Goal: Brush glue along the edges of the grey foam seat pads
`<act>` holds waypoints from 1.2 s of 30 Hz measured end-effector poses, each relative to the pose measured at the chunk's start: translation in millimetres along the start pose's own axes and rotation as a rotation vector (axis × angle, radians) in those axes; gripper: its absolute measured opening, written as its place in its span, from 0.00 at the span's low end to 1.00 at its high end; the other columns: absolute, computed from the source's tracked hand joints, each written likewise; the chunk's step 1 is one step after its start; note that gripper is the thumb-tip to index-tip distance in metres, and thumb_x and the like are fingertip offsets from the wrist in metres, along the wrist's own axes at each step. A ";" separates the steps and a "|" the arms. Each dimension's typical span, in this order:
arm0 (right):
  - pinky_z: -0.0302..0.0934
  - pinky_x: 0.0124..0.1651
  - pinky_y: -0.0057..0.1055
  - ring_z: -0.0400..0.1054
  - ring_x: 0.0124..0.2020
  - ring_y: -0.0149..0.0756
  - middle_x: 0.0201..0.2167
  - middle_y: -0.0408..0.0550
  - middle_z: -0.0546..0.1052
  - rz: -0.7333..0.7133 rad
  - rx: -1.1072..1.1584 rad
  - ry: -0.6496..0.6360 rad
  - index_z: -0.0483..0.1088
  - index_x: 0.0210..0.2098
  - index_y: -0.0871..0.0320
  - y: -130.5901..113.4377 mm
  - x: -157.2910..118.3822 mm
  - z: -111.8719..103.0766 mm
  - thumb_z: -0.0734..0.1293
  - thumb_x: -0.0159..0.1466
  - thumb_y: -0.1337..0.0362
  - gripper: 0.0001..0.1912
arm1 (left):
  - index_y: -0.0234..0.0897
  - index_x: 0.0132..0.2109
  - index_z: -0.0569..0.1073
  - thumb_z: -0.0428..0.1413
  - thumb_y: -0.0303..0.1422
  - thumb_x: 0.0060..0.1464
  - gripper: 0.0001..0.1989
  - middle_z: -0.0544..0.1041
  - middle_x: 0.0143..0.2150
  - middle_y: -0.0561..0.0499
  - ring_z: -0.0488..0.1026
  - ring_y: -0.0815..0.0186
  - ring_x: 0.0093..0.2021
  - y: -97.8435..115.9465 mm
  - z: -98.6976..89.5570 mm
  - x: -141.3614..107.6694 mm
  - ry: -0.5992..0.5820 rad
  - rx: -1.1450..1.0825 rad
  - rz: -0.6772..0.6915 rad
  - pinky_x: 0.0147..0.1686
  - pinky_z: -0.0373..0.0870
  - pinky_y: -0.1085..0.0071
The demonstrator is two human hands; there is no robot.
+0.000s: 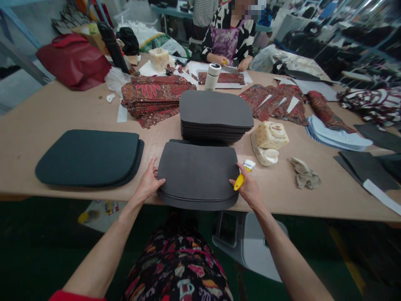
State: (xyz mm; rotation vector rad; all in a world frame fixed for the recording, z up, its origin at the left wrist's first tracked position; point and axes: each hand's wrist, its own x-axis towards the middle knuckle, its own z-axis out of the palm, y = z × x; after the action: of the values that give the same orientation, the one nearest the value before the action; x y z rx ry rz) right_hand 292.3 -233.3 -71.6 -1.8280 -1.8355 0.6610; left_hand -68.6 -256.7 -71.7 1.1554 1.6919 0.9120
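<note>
Dark grey, flat panels [197, 171] with rounded corners lie stacked at the table's front edge, slightly overhanging it. My left hand [148, 179] grips their left edge, thumb on top and fingers at the side. At the right edge my right hand [247, 184] has its thumb on the top panel and also holds a brush [239, 182] with a yellow handle and pale bristles. Right behind stands a taller pile of similar grey panels [216, 108]. Left of my left hand lie dark green-black panels [87, 156], stacked with rounded corners.
Patterned red fabric pieces [156, 94] lie behind, with more fabric pieces [275, 102] to the right. A white bottle [212, 77] stands behind the tall pile. A yellowed block-shaped container [270, 136] and a crumpled cloth [303, 173] lie right. Across the table a person [232, 37] handles something small.
</note>
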 end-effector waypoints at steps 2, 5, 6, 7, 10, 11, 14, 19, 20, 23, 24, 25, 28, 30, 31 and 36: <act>0.58 0.28 0.32 0.62 0.23 0.35 0.27 0.45 0.70 -0.004 -0.011 0.013 0.59 0.60 0.60 0.9 0.2 1.1 0.66 0.55 0.55 0.35 | 0.37 0.65 0.48 0.60 0.26 0.35 0.49 0.65 0.39 0.52 0.66 0.72 0.28 0.4 0.1 -0.6 0.007 0.031 0.011 0.31 0.69 0.72; 0.59 0.28 0.32 0.63 0.24 0.35 0.28 0.46 0.71 -0.005 -0.003 0.011 0.59 0.59 0.60 1.9 0.3 1.7 0.66 0.54 0.55 0.35 | 0.39 0.65 0.49 0.60 0.25 0.36 0.48 0.64 0.39 0.53 0.64 0.73 0.28 -0.1 0.2 -0.5 0.017 0.087 0.025 0.30 0.68 0.73; 0.59 0.28 0.32 0.63 0.24 0.35 0.28 0.46 0.71 -0.004 -0.002 0.008 0.59 0.59 0.60 2.0 0.3 1.6 0.66 0.55 0.55 0.35 | 0.39 0.65 0.49 0.60 0.25 0.36 0.48 0.64 0.39 0.53 0.64 0.73 0.28 -0.8 0.2 -0.2 0.017 0.104 0.028 0.30 0.68 0.73; 0.59 0.29 0.32 0.63 0.24 0.35 0.28 0.46 0.71 -0.003 -0.005 0.004 0.59 0.60 0.59 1.9 0.2 1.4 0.66 0.55 0.55 0.35 | 0.38 0.65 0.49 0.60 0.25 0.36 0.48 0.64 0.39 0.53 0.64 0.73 0.27 -1.7 0.1 0.2 0.016 0.122 0.031 0.30 0.68 0.73; 0.58 0.29 0.32 0.62 0.24 0.35 0.25 0.44 0.69 0.010 -0.014 -0.002 0.59 0.60 0.59 0.5 0.2 0.6 0.66 0.55 0.56 0.35 | 0.37 0.66 0.47 0.59 0.26 0.38 0.47 0.65 0.40 0.51 0.66 0.71 0.28 -2.3 -0.9 0.4 0.006 0.173 0.042 0.32 0.69 0.70; 0.57 0.28 0.32 0.62 0.23 0.35 0.25 0.44 0.69 0.015 -0.011 -0.004 0.59 0.60 0.59 -0.4 0.3 0.3 0.66 0.55 0.56 0.35 | 0.37 0.66 0.46 0.58 0.26 0.39 0.47 0.66 0.41 0.49 0.67 0.69 0.30 -0.9 -1.0 -0.5 0.001 0.182 0.046 0.35 0.70 0.67; 0.58 0.29 0.32 0.62 0.24 0.35 0.26 0.45 0.69 0.026 0.018 -0.010 0.59 0.60 0.61 -3.4 1.1 0.1 0.66 0.54 0.58 0.35 | 0.37 0.65 0.50 0.59 0.26 0.39 0.45 0.65 0.51 0.41 0.68 0.55 0.46 9.1 2.3 -5.9 0.070 0.328 0.147 0.47 0.66 0.56; 0.59 0.34 0.32 0.64 0.28 0.35 0.32 0.48 0.72 0.006 0.041 -0.006 0.58 0.60 0.60 -3.8 4.1 1.3 0.66 0.53 0.62 0.35 | 0.39 0.61 0.60 0.50 0.29 0.53 0.27 0.63 0.58 0.41 0.61 0.51 0.57 21.5 27.6 -16.2 0.074 0.614 0.513 0.55 0.59 0.52; 0.59 0.34 0.31 0.64 0.29 0.35 0.33 0.48 0.73 0.003 0.051 -0.003 0.58 0.60 0.60 -3.5 4.5 1.3 0.66 0.53 0.63 0.35 | 0.39 0.60 0.62 0.49 0.31 0.55 0.24 0.66 0.56 0.42 0.63 0.52 0.54 20.5 34.0 -17.3 0.005 0.621 0.546 0.53 0.61 0.53; 0.58 0.34 0.31 0.63 0.28 0.34 0.31 0.47 0.72 0.023 0.068 -0.009 0.58 0.60 0.60 -3.7 4.6 -0.2 0.67 0.53 0.63 0.36 | 0.40 0.56 0.67 0.48 0.36 0.56 0.21 0.69 0.54 0.42 0.64 0.51 0.49 14.2 47.7 -17.8 -0.107 0.698 0.548 0.47 0.64 0.54; 0.58 0.34 0.30 0.63 0.27 0.34 0.30 0.47 0.72 0.031 0.074 -0.013 0.58 0.60 0.61 -4.1 4.4 -1.2 0.67 0.53 0.63 0.36 | 0.40 0.56 0.68 0.48 0.36 0.56 0.20 0.69 0.55 0.43 0.63 0.51 0.49 12.4 49.7 -17.2 -0.110 0.726 0.542 0.46 0.64 0.53; 0.58 0.34 0.30 0.62 0.27 0.34 0.29 0.46 0.72 0.037 0.082 -0.015 0.58 0.60 0.62 -4.3 4.3 -2.3 0.68 0.53 0.64 0.36 | 0.41 0.55 0.69 0.48 0.37 0.56 0.20 0.69 0.55 0.43 0.63 0.51 0.48 11.2 50.5 -16.4 -0.111 0.746 0.541 0.46 0.64 0.54; 0.57 0.34 0.30 0.62 0.26 0.33 0.27 0.45 0.71 0.025 0.114 -0.010 0.59 0.60 0.63 -3.3 4.4 -5.1 0.67 0.54 0.65 0.34 | 0.44 0.53 0.71 0.48 0.37 0.57 0.18 0.69 0.55 0.44 0.63 0.52 0.48 11.7 49.7 -14.0 -0.114 0.782 0.550 0.44 0.64 0.55; 0.57 0.35 0.30 0.62 0.27 0.33 0.29 0.46 0.72 0.008 0.118 -0.005 0.58 0.60 0.62 -0.8 5.1 -5.6 0.66 0.55 0.65 0.33 | 0.45 0.52 0.72 0.48 0.37 0.57 0.18 0.68 0.54 0.44 0.63 0.51 0.48 13.6 49.0 -13.1 -0.112 0.798 0.539 0.43 0.65 0.56; 0.57 0.35 0.30 0.62 0.27 0.33 0.30 0.46 0.72 0.001 0.114 -0.003 0.58 0.60 0.62 0.8 5.5 -5.3 0.66 0.55 0.65 0.33 | 0.45 0.52 0.72 0.48 0.37 0.57 0.18 0.68 0.55 0.44 0.63 0.51 0.48 14.3 49.0 -12.8 -0.112 0.808 0.533 0.42 0.65 0.56; 0.57 0.34 0.30 0.62 0.28 0.33 0.31 0.47 0.73 0.001 0.095 -0.011 0.57 0.61 0.59 6.4 6.8 -2.3 0.67 0.55 0.66 0.35 | 0.44 0.53 0.72 0.47 0.37 0.58 0.18 0.67 0.55 0.43 0.64 0.52 0.47 11.3 49.5 -10.8 -0.124 0.847 0.555 0.44 0.65 0.55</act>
State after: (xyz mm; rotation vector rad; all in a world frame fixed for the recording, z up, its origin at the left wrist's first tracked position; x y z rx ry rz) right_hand 298.7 -226.5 -73.9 -1.7681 -1.7791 0.7470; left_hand -17.0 -258.8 -76.3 2.2702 1.7171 0.3831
